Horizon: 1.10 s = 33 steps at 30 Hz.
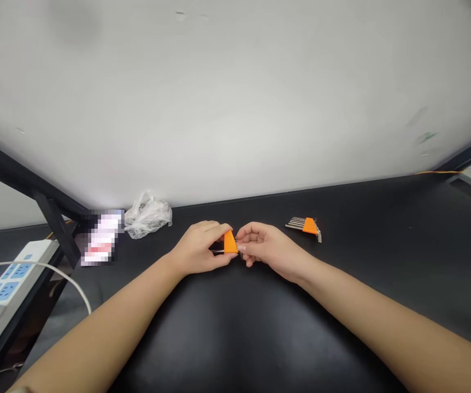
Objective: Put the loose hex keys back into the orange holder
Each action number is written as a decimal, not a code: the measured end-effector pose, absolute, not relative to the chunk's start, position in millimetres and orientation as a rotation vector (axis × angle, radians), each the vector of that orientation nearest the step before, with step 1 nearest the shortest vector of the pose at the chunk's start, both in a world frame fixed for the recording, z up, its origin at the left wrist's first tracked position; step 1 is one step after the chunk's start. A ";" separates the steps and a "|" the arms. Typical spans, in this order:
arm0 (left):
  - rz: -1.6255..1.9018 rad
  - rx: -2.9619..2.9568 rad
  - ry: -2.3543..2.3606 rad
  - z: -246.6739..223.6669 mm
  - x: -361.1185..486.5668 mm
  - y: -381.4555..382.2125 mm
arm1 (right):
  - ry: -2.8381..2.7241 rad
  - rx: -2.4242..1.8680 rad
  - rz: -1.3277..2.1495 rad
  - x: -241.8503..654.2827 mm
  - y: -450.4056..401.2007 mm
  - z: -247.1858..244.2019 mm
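Black table (pixel 227 333) with plastic bag (pixel 148 217) and orange hex-key holder (pixel 310 225)

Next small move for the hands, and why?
Probably brace the orange holder with the left hand so the right hand can work at its edge: the left clasps it, and the right is pinched close at its right side. What the right holds is too small to tell.

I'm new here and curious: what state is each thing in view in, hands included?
Held orange holder: between left thumb and fingers
Left hand: closed on that holder
Right hand: fingers curled at that holder's edge
Second orange holder: lying down, metal rods in it
Plastic bag: crumpled
Power strip: sockets facing up
White cable: curved
Pixelated item: cannot tell
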<state>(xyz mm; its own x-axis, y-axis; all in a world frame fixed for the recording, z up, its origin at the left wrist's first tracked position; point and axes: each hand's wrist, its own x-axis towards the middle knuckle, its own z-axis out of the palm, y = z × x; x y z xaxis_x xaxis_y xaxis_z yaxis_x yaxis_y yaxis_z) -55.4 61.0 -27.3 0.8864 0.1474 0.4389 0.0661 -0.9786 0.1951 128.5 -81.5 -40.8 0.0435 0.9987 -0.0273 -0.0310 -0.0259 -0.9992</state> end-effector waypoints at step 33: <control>0.550 2.859 0.348 -34.2 -58.4 75.4 | -2.166 -1.914 -0.115 154.8 -90.2 -36.3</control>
